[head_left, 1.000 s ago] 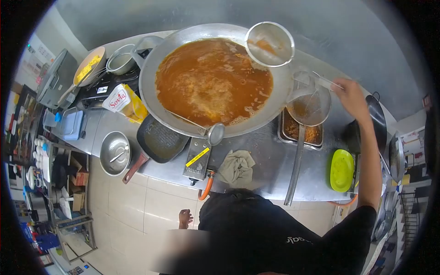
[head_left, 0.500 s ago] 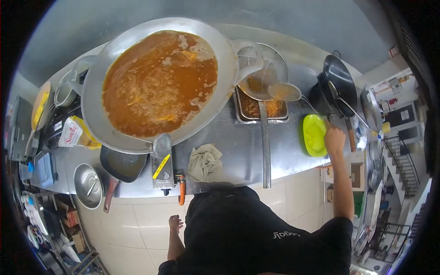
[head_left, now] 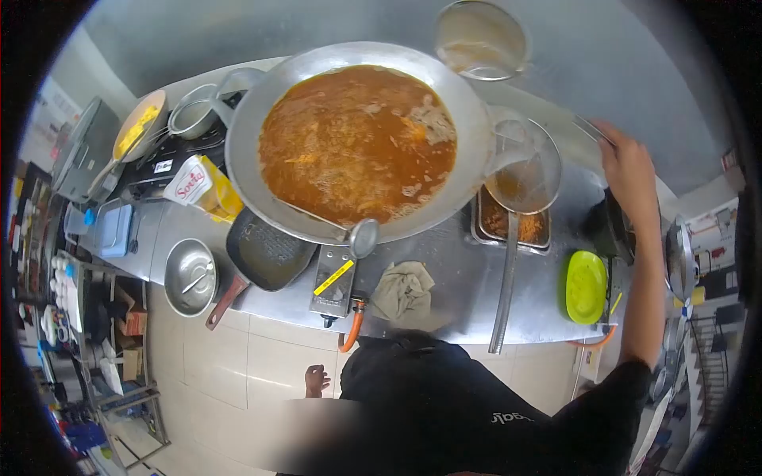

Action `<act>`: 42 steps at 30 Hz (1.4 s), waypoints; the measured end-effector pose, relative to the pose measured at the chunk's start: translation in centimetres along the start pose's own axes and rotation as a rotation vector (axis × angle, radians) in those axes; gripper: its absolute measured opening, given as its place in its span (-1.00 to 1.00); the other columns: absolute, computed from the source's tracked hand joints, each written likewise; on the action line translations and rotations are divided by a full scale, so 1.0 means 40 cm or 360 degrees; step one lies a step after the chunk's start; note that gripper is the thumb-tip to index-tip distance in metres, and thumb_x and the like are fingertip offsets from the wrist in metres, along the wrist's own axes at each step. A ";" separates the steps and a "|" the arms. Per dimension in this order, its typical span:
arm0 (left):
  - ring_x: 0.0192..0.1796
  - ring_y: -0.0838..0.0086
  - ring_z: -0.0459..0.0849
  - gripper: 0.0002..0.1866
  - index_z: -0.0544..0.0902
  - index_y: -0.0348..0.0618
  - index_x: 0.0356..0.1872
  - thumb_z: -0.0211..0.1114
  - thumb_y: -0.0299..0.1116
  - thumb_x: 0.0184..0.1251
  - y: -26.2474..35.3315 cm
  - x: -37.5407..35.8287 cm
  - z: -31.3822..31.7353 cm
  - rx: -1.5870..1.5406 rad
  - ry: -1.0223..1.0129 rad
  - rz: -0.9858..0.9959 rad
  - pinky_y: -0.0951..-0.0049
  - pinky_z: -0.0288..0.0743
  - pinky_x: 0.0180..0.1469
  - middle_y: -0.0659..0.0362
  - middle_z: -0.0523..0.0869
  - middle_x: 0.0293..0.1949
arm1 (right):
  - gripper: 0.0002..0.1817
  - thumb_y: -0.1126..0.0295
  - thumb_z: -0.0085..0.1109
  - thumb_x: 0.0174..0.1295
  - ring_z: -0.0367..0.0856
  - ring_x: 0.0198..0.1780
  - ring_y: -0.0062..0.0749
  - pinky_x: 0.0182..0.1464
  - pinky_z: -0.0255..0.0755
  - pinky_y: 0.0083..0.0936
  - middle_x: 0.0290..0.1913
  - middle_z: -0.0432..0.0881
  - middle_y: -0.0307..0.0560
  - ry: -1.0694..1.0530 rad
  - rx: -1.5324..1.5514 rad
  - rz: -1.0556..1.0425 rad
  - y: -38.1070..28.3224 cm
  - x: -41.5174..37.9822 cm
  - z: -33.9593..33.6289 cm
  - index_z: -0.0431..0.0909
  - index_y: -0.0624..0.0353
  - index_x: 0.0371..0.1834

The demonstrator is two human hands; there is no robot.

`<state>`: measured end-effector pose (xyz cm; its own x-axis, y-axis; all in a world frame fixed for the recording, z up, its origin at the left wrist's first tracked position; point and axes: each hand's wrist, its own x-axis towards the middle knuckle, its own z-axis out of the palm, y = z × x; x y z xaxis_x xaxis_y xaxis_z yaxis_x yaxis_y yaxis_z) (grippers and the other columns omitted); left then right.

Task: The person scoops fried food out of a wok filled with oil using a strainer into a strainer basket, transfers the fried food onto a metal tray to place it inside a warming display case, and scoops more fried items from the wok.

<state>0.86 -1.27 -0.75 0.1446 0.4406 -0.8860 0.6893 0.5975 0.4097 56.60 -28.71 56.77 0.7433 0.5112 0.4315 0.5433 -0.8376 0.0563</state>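
Observation:
My right hand is closed on the thin handle of a round skimmer, raised above the back right of the big wok. Its pale head looks like fine mesh, slightly blurred. The wide metal wok holds brown oil with foam and orange bits. Below my right arm's reach, a large long-handled strainer rests over a rectangular draining tray with orange crumbs. My left hand hangs low beside my body, away from the counter, fingers loosely apart with nothing in them.
A green dish lies at the right. Near the front are a crumpled cloth, a gas burner, a square pan and a metal bowl. An oil pouch stands left of the wok.
My right hand has moved up and away from beside the green dish, lifting the skimmer off the large strainer to above the wok's back right. The view has shifted.

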 end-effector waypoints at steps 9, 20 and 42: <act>-0.25 0.18 0.65 -0.58 0.41 -0.17 0.12 0.11 -0.19 0.31 -0.183 -0.055 -0.001 -0.0252 0.0032 -0.0166 0.16 0.54 -0.21 -0.04 0.60 -0.14 | -0.70 0.45 0.08 0.10 0.71 -0.24 -0.16 -0.23 0.59 -0.32 -0.36 0.70 -0.02 -0.0105 -0.0762 -0.0387 -0.229 0.264 0.160 0.71 -0.14 -0.15; -0.18 0.10 0.63 -0.55 0.39 -0.17 0.16 0.07 -0.19 0.32 -0.273 -0.073 -0.032 -0.0146 -0.0106 -0.0355 0.11 0.54 -0.14 -0.08 0.58 -0.09 | -0.66 0.45 0.12 0.05 0.57 -0.48 -0.37 -0.35 0.44 -0.35 -0.47 0.68 0.02 -0.0985 0.0530 -0.0312 -0.051 0.334 0.295 0.68 0.14 -0.07; -0.27 0.21 0.66 -0.59 0.42 -0.09 0.15 0.11 -0.15 0.35 -0.134 -0.069 -0.037 0.0094 0.0122 -0.0347 0.17 0.57 -0.19 -0.01 0.61 -0.15 | -0.70 0.58 0.05 0.19 0.67 -0.25 -0.04 -0.08 0.49 -0.36 -0.21 0.69 0.12 -0.0808 0.0521 -0.0309 -0.114 -0.012 0.032 0.67 0.13 -0.05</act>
<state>-4.27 -4.69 -0.18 -0.0648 0.3565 -0.9320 0.7388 0.6450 0.1953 54.25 -24.88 55.16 0.6682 0.7426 -0.0444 0.7181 -0.6595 -0.2221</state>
